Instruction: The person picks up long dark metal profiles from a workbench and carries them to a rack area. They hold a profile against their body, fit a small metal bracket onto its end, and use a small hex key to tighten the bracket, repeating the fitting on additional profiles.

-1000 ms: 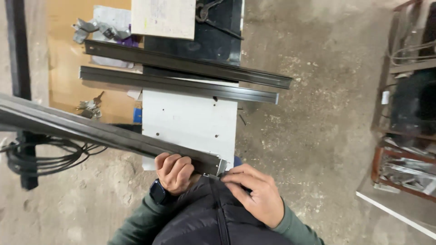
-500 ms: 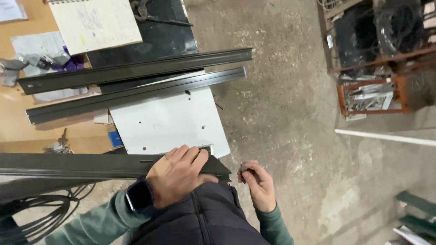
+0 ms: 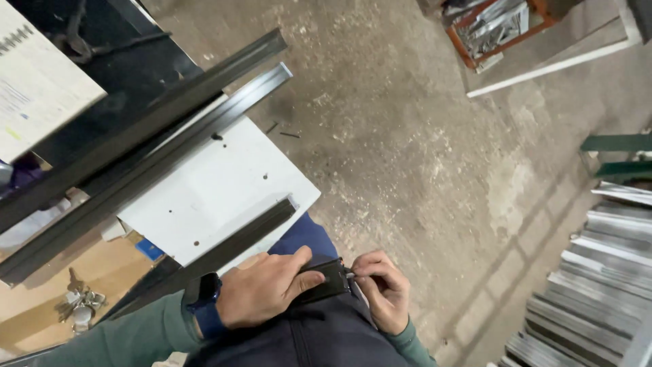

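The small dark flat metal piece [image 3: 326, 280] is lying low in the frame's centre against the person's jacket, its long axis running left to right, its end pointing right. The left hand [image 3: 261, 289] is clamping it; the right hand [image 3: 382, 289], fingertips pinched together, is meeting that end.

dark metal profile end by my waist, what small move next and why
Probably press the small piece pinched in the right hand straight into the end of the dark metal profile. The left hand already clamps that end against the body, and the right fingertips sit right at its open end, so only a short push seems left.
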